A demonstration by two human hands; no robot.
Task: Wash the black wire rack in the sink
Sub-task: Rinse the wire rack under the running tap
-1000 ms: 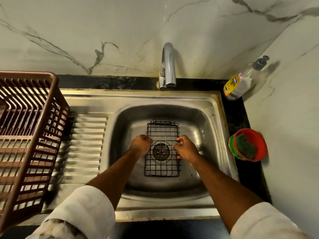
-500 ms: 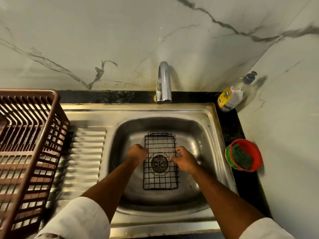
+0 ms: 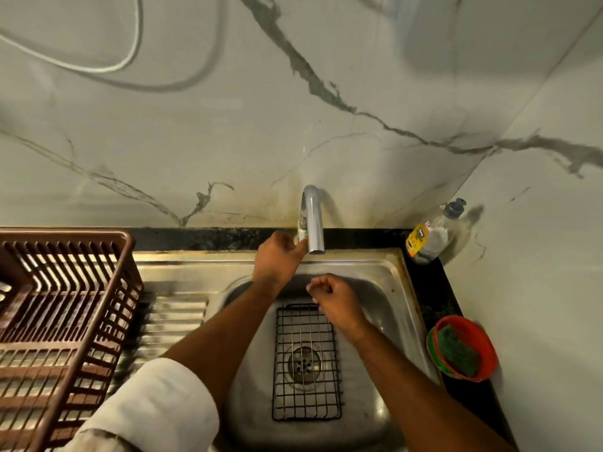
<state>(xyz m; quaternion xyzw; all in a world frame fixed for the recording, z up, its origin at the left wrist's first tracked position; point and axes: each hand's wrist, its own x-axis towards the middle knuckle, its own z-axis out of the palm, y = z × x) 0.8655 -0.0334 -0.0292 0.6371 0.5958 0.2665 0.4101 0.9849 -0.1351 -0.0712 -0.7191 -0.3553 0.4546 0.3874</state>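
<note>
The black wire rack (image 3: 306, 363) lies flat on the bottom of the steel sink (image 3: 375, 272), over the round drain. Neither hand touches it. My left hand (image 3: 277, 256) reaches up to the base of the chrome faucet (image 3: 312, 220), fingers curled at its handle on the left side. My right hand (image 3: 336, 300) hovers below the spout, above the rack's far edge, with loosely curled fingers and nothing in it. No water is visible from the spout.
A brown plastic dish basket (image 3: 65, 321) stands on the ribbed drainboard at left. A dish soap bottle (image 3: 430, 236) leans in the back right corner. A red bowl (image 3: 463, 349) with a green scrub pad sits on the black counter at right.
Both hands let go of the rack's sides and lifted. The left one went up to the faucet, the right one rose under the spout. The camera tilted upward.
</note>
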